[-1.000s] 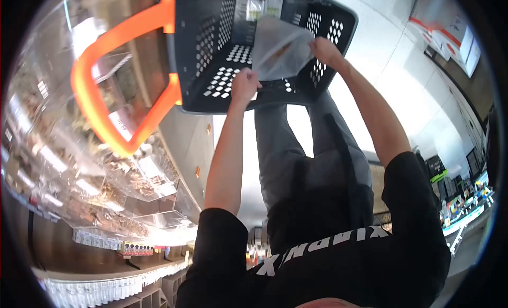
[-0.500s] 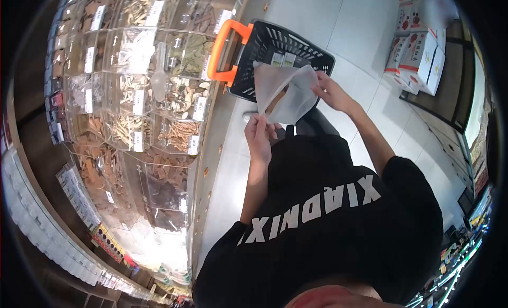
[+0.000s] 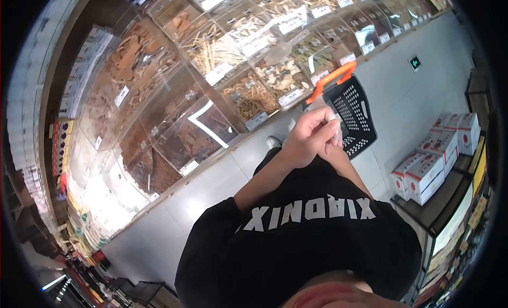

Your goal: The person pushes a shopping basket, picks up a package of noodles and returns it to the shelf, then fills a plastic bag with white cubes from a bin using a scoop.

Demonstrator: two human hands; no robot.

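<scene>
Close together in front of my body, both hands grip a translucent plastic bag (image 3: 319, 103). My left hand (image 3: 308, 137) is closed, its thumb and fingers pinching the gathered plastic. Just right of it and partly behind, my right hand (image 3: 334, 149) is closed on the same bag. Most of the bag is hidden by the hands, and its contents cannot be made out. Beyond the hands stands a black shopping basket (image 3: 355, 108) with an orange handle (image 3: 344, 74), beside the bins.
Clear-lidded bins (image 3: 248, 99) of dried goods with price tags run along the left and far side. A clear scoop (image 3: 279, 53) lies on them. White-and-red boxes (image 3: 423, 173) sit on a low shelf (image 3: 410, 210) at right. Tiled floor (image 3: 206, 183) lies between.
The bag was spread wide between my two hands; now it is bunched up and the hands have come together. My view has turned, so the bins and basket appear rotated.
</scene>
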